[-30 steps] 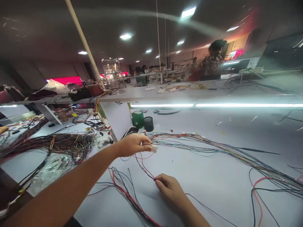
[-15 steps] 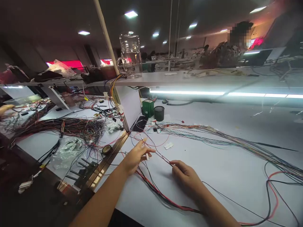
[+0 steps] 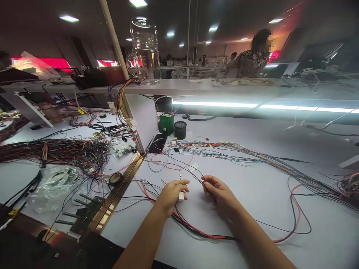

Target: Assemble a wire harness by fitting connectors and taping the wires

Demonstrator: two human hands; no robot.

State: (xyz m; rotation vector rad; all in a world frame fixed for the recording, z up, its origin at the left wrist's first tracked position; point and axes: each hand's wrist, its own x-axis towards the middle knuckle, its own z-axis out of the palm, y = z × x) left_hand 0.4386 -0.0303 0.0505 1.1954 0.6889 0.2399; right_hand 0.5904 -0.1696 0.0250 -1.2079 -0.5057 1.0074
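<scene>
My left hand (image 3: 171,196) is closed in a pinch on a small white connector (image 3: 181,195) just above the white bench. My right hand (image 3: 220,196) sits close beside it, fingers pinched on the end of a thin red and black wire (image 3: 196,176) that runs up toward the other wires. A second small white connector (image 3: 194,167) lies on the bench a little beyond both hands. Red and black wires (image 3: 196,232) pass under my forearms.
A long multicoloured wire bundle (image 3: 266,162) crosses the bench to the right. A green box (image 3: 166,124) and black mesh cup (image 3: 180,130) stand at the back. A tape roll (image 3: 116,179) lies left by the brass strip. A glass jug (image 3: 144,52) stands on the shelf. Another person (image 3: 254,56) sits beyond.
My left hand came back from the far wires toward me holding the white connector. Both hands drew together near the bench front. The view shifted with my head.
</scene>
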